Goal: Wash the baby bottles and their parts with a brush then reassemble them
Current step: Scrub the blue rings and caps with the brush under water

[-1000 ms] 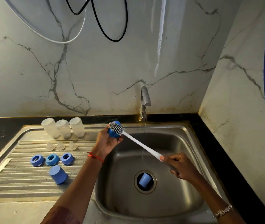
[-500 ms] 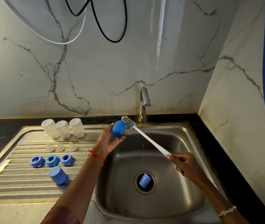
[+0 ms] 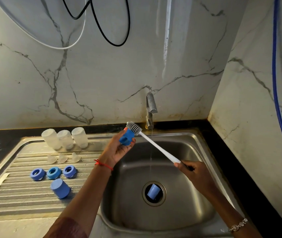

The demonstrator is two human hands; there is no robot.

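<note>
My left hand (image 3: 118,150) grips a blue bottle cap (image 3: 127,137) above the sink's back left corner. My right hand (image 3: 192,170) holds the white handle of a bottle brush (image 3: 155,145). Its grey bristle head (image 3: 133,127) lies against the cap's top. Three clear bottles (image 3: 64,139) stand upside down at the back of the drainboard. In front of them lie three clear teats (image 3: 62,158), three blue collar rings (image 3: 53,172) and another blue cap (image 3: 60,188). A third blue cap (image 3: 153,191) sits in the sink drain.
The steel tap (image 3: 150,109) runs a thin stream of water into the steel sink (image 3: 179,212). The ribbed drainboard (image 3: 16,200) lies to the left. Marble walls stand behind and to the right. Black and white cables hang on the back wall, a blue hose on the right wall.
The brush head moved right off the cap, then came back up against its top. My left hand turned the cap and rose a little. My right hand drifted right.
</note>
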